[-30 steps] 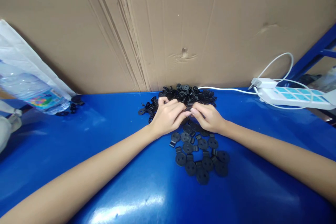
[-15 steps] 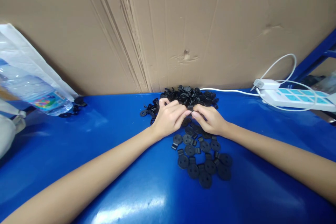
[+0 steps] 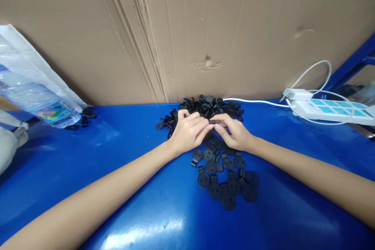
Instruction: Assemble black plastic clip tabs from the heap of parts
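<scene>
My left hand and my right hand meet fingertip to fingertip over the blue table. Between them they pinch a small black plastic piece, mostly covered by the fingers. Behind the hands lies a heap of black plastic pieces. Nearer to me is a loose spread of round black discs, each with two holes and a short clip-like tab; several overlap. My left palm and the inner fingers of both hands are hidden.
A clear plastic bottle leans at the left by a white bag. At the right sits a white power strip with a plugged-in charger and cable. A cardboard wall rises behind the blue table.
My right index finger has straightened and shifted slightly left over the black piece. My left hand and the spread discs stay almost the same.
</scene>
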Motion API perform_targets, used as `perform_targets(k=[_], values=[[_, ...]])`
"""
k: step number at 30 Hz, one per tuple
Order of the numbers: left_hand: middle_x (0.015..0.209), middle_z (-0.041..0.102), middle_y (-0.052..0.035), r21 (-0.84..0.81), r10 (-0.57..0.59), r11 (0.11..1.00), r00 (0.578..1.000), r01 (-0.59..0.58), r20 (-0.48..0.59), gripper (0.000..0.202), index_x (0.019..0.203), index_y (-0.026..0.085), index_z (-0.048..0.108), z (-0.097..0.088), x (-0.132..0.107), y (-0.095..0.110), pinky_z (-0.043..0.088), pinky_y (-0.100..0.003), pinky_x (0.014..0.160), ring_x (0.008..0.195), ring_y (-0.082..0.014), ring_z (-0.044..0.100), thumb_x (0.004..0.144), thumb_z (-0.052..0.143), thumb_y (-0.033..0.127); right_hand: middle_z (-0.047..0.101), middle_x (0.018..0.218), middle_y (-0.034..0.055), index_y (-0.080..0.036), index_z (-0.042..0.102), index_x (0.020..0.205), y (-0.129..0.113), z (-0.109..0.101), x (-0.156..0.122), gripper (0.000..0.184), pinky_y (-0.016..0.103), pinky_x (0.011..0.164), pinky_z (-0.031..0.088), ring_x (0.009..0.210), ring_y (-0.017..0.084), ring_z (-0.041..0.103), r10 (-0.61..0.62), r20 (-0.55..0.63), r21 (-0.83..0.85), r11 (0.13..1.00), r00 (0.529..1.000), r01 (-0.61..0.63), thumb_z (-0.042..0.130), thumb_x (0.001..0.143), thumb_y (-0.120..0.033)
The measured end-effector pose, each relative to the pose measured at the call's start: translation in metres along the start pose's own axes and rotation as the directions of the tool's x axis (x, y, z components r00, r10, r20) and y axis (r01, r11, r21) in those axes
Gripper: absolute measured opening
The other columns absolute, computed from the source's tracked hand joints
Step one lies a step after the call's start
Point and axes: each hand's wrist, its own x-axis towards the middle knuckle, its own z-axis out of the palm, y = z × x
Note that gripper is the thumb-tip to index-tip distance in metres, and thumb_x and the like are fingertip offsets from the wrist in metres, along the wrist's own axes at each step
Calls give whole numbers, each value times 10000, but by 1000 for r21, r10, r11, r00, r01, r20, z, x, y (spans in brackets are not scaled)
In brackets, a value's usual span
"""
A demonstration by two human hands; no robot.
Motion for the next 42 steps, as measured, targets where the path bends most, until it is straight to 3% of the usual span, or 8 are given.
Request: perform_targets(k=[6, 11, 14, 18, 21, 27, 33, 42], values=[[579, 547, 17, -7, -2, 1000, 1000, 2, -19, 355, 662, 158, 480, -1, 0, 1, 247, -359, 746, 607, -120, 463, 989, 389, 264, 626, 795, 35, -204, 498, 907, -2, -1, 3, 133, 253, 595, 442, 664, 146, 598, -48, 8, -69, 996, 999, 48, 405, 982, -262], [622, 576, 8, -30, -4, 1000, 1000, 4, -1, 323, 707, 159, 505, -2, 1, 1, 248, -363, 754, 625, -125, 477, 986, 382, 267, 634, 809, 45, -199, 509, 958, -2, -2, 2, 140, 258, 610, 464, 681, 155, 612, -38, -35, -70, 997, 999, 36, 397, 983, -278], [625, 590, 11, -26, 2, 1000, 1000, -2, -12, 310, 719, 156, 525, -1, 1, 1, 243, -362, 750, 636, -125, 484, 984, 400, 256, 641, 793, 39, -187, 501, 1087, -2, -2, 1, 184, 264, 586, 483, 636, 154, 618, -6, -26, -43, 999, 1000, 5, 389, 987, -294], [637, 605, 14, -28, 12, 1000, 1000, -12, 6, 304, 720, 159, 544, 0, 1, 1, 241, -361, 748, 646, -125, 490, 978, 417, 258, 666, 986, 85, -189, 439, 1269, -1, -2, 2, 297, 291, 676, 545, 772, 169, 668, -44, -71, -26, 999, 997, 42, 378, 988, -262], [611, 584, 19, -17, 4, 1000, 1000, -4, 8, 305, 703, 157, 530, 0, 1, 1, 247, -363, 747, 624, -120, 477, 970, 426, 262, 668, 1060, 87, -208, 491, 1207, -1, 0, 2, 247, 296, 749, 557, 905, 182, 676, -72, -89, -56, 996, 993, 67, 392, 982, -228], [622, 585, 20, -1, 10, 1000, 1000, -10, 10, 294, 716, 157, 528, 0, 1, 1, 249, -361, 742, 625, -120, 479, 972, 425, 256, 702, 969, 68, -199, 497, 1187, 1, 2, 1, 230, 268, 616, 561, 711, 159, 692, -4, -65, -48, 999, 998, 1, 426, 977, -262], [622, 586, 22, -19, 3, 1000, 1000, -3, 13, 301, 739, 158, 538, 1, 1, -2, 247, -358, 737, 619, -120, 476, 987, 410, 269, 690, 1093, 72, -207, 548, 1167, -1, 0, 4, 232, 292, 831, 560, 968, 179, 683, -53, -71, -65, 997, 996, 48, 416, 977, -213], [618, 592, 11, -26, -74, 997, 996, 76, 50, 304, 795, 156, 565, 1, 0, 0, 255, -365, 743, 635, -136, 504, 976, 423, 354, 688, 890, 46, -215, 474, 1146, 2, 2, 1, 185, 253, 623, 535, 725, 158, 692, 37, -119, -15, 999, 992, -39, 417, 985, -286]])
